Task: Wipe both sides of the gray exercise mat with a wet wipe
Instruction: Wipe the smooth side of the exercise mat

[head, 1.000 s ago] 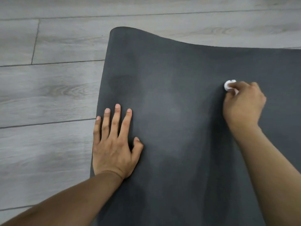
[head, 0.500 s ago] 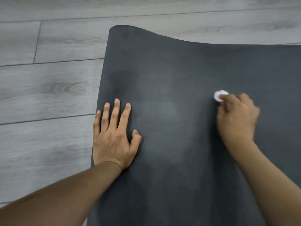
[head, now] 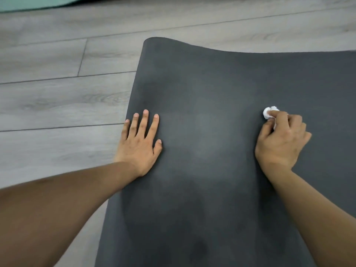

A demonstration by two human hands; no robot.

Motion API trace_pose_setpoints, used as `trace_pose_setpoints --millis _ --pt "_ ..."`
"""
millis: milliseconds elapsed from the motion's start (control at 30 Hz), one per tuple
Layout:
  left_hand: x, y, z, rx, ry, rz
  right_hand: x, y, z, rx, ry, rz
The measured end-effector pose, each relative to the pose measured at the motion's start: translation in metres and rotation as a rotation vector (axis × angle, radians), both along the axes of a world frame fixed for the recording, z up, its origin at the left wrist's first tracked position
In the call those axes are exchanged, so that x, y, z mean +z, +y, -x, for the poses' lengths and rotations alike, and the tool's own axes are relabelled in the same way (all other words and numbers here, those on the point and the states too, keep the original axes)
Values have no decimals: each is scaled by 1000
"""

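Observation:
The dark gray exercise mat point(head: 208, 97) lies unrolled on the floor and fills the middle and right of the view; its far edge curls up slightly. My left hand point(head: 139, 145) rests flat near the mat's left edge, fingers straight and spread. My right hand point(head: 281, 139) grips a bunched white wet wipe point(head: 268, 112) in curled fingers and holds it against the mat surface, right of centre. Most of the wipe is hidden under the fingers.
Gray wood-look plank floor point(head: 57, 105) surrounds the mat on the left and beyond it. A strip of teal material point(head: 34, 3) shows at the top left corner, away from the mat.
My right hand has slid the wipe down the mat toward me and slightly leftward. My left hand has stayed pressed in the same spot. The view has tilted up a little.

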State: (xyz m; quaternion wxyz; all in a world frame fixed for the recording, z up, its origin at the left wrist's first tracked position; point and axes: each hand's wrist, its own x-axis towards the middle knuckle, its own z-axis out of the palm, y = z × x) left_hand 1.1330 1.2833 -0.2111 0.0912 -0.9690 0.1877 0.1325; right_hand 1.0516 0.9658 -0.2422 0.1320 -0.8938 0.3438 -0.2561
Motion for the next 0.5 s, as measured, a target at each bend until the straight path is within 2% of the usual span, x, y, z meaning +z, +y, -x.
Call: trace_pose_setpoints --millis 100,200,367,500 --pt "33 -1 -1 -51 119 -89 -1 -1 1 -10 23 -10" --pt "55 16 17 -74 222 -78 1 -2 2 16 42 -38" --pt "46 37 16 -118 413 -43 3 0 2 -22 82 -20" --pt "39 39 6 -190 461 -81 5 -1 2 -10 92 -20"
